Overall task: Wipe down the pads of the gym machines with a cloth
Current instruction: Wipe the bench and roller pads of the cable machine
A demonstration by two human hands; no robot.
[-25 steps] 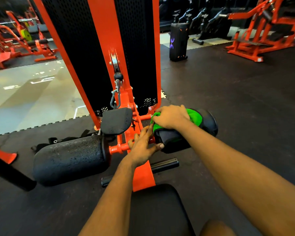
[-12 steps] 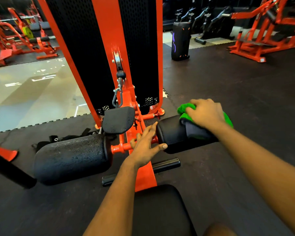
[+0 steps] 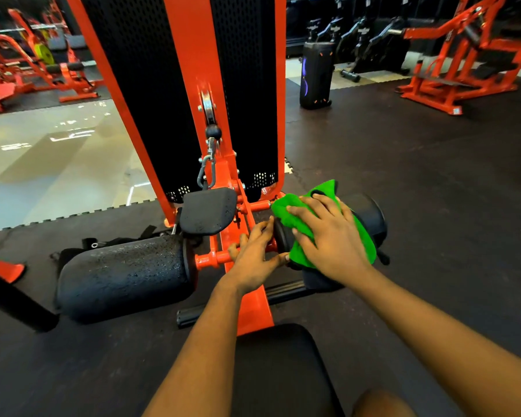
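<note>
My right hand point(image 3: 328, 236) lies flat, fingers spread, pressing a green cloth point(image 3: 364, 245) onto the top of the right black roller pad point(image 3: 370, 215) of an orange machine. The cloth drapes over the pad's inner half. My left hand point(image 3: 253, 254) grips the orange axle bar point(image 3: 211, 258) just left of that pad, thumb against the pad's inner end. The left roller pad point(image 3: 121, 275) is dotted with droplets. A small black pad point(image 3: 208, 210) sits above the axle. The black seat pad point(image 3: 283, 368) is right below me.
The machine's tall orange frame and black perforated weight guard point(image 3: 163, 94) rise ahead, with a cable clip hanging. A black footrest bar point(image 3: 229, 305) lies on the rubber floor. A black speaker point(image 3: 316, 75), bikes and other orange machines point(image 3: 463, 61) stand farther back.
My right hand slid the green cloth from the pad's outer end back toward the inner end. My left hand kept its hold on the axle.
</note>
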